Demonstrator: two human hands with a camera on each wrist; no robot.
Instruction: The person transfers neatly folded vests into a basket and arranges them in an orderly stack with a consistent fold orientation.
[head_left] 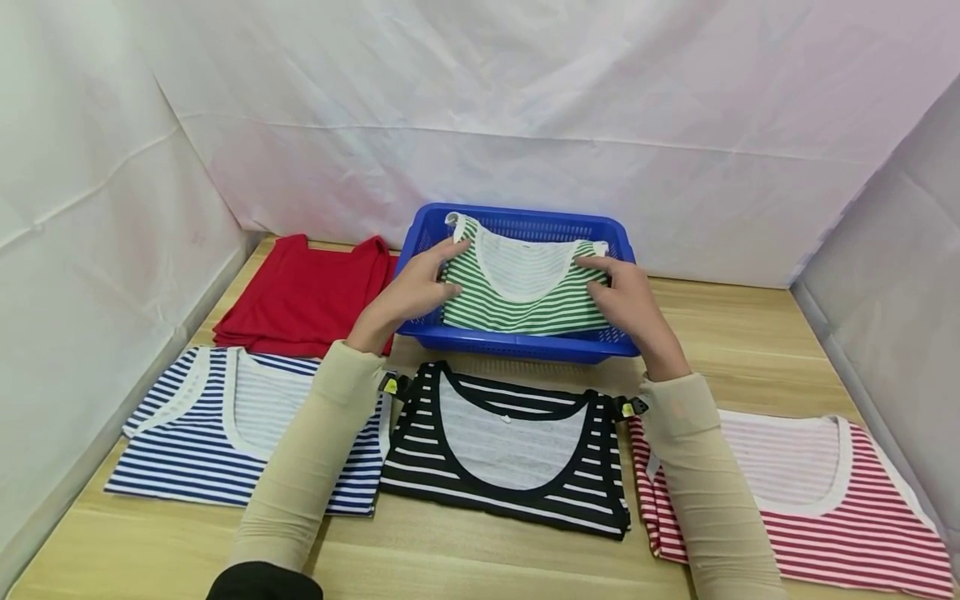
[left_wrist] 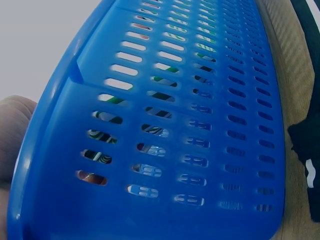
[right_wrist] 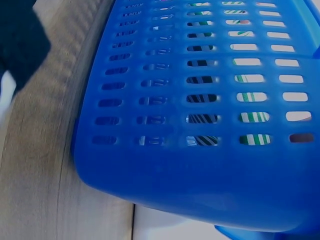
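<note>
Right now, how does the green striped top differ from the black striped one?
The green striped top lies in the blue basket, gripped by the left hand and right hand; the black striped top lies untouched on the table. Green has white trim, black has black. Both are folded and striped.

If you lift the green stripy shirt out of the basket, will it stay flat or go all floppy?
Probably floppy: the green striped shirt is thin folded cloth, sagging over the blue basket rim. Likely light, and unlikely to slip from both hands.

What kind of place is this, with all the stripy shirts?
Probably a staged recording booth, not a home: white sheets hang all around a wooden table, and folded tops sit in neat rows by a blue basket.
</note>
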